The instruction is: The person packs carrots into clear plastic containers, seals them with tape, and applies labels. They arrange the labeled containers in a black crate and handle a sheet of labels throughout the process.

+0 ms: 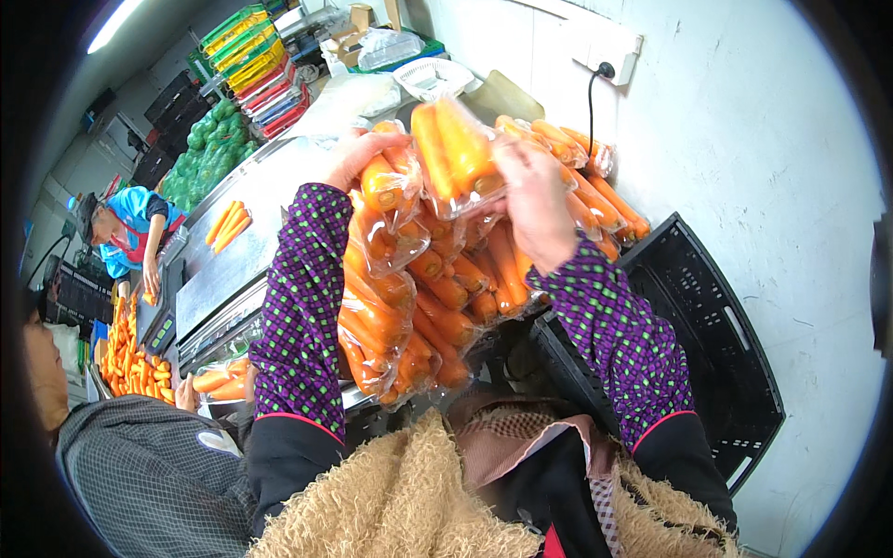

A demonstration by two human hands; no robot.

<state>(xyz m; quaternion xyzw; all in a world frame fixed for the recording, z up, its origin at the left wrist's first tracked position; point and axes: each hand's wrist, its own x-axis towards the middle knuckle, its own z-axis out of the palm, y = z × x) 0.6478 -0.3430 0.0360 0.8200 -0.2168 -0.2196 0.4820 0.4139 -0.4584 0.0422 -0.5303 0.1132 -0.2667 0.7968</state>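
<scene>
— What's closest?
— A fuzzy tan vest (391, 502). Above it, both hands lift one bag of carrots (456, 153).
— Held tight?
— Yes. Left hand (358, 153) and right hand (530, 200) fingers clamp it over the carrot bag pile (419, 298), beside a black crate (716, 344).

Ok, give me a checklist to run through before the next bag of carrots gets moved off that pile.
1. Left hand on a bag: ok, its grip rests on a bag of carrots at the top of the pile.
2. Right hand on a bag: ok, it holds the top bag by its edge.
3. Top bag sealed: cannot tell, the plastic is glossy and crumpled.
4. Pile steady: not ok, bags lean over the near edge.
5. Black crate within reach: ok, beside the right forearm.
6. Crate contents: cannot tell, mostly hidden.
</scene>
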